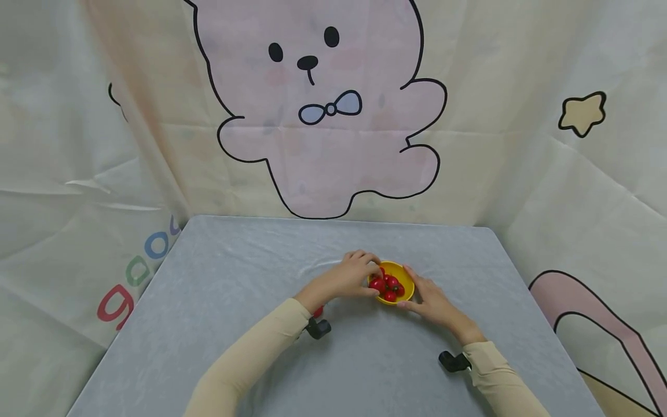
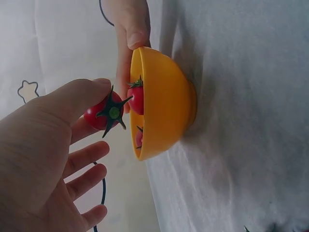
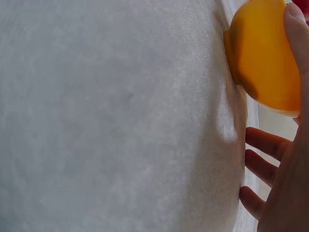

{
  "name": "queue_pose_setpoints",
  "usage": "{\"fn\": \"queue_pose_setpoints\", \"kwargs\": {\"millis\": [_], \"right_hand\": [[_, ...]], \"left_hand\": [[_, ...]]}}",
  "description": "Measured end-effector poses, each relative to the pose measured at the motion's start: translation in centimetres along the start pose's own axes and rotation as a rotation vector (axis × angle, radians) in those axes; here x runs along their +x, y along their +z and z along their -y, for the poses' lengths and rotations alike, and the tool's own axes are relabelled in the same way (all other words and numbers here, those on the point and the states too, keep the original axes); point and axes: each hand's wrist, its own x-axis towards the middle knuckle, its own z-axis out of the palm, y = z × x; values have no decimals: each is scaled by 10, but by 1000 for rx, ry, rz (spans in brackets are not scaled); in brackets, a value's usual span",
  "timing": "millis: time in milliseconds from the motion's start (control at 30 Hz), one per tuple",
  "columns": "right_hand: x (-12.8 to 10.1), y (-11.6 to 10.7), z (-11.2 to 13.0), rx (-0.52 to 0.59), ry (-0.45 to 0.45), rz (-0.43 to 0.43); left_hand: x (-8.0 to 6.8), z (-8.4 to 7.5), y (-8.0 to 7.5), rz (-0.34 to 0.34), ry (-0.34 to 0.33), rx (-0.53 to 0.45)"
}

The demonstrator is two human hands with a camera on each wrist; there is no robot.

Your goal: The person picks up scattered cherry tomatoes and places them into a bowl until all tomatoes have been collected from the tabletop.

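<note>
My left hand (image 1: 354, 275) pinches a red cherry tomato (image 2: 98, 116) between thumb and index finger, its green star-shaped top turned to the left wrist camera. That tomato is at the left side of the yellow bowl's opening, and my other left fingers are spread. Several cherry tomatoes (image 1: 393, 282) lie inside the yellow bowl (image 2: 166, 104), which stands upright on the table. From the right, my right hand (image 1: 435, 301) holds this bowl by its side, thumb at the rim; in the right wrist view its lower fingers stick out past the bowl.
Another red tomato (image 1: 318, 312) lies on the table beside my left wrist, partly covered by the arm. A grey-blue cloth (image 1: 250, 260) spreads over the table. Behind it hangs a curtain (image 1: 469, 174) printed with a bear. Black wrist cameras (image 1: 454, 362) stick out from both forearms.
</note>
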Motion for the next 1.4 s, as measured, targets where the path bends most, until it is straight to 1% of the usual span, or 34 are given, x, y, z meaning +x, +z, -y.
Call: {"fn": "queue_pose_setpoints", "kwargs": {"millis": [233, 533, 733, 1133, 1400], "right_hand": [[0, 1, -1, 2, -16, -10], [-1, -1, -1, -3, -30, -15], [-1, -1, -2, -9, -41, -23], [-1, 1, -2, -18, -60, -42], [1, 2, -2, -16, -43, -32]], "left_hand": [[10, -3, 1, 17, 11, 19], [19, -4, 5, 39, -13, 21], [21, -5, 8, 47, -20, 34], [21, -5, 7, 58, -16, 24], [21, -3, 9, 56, -11, 17]]}}
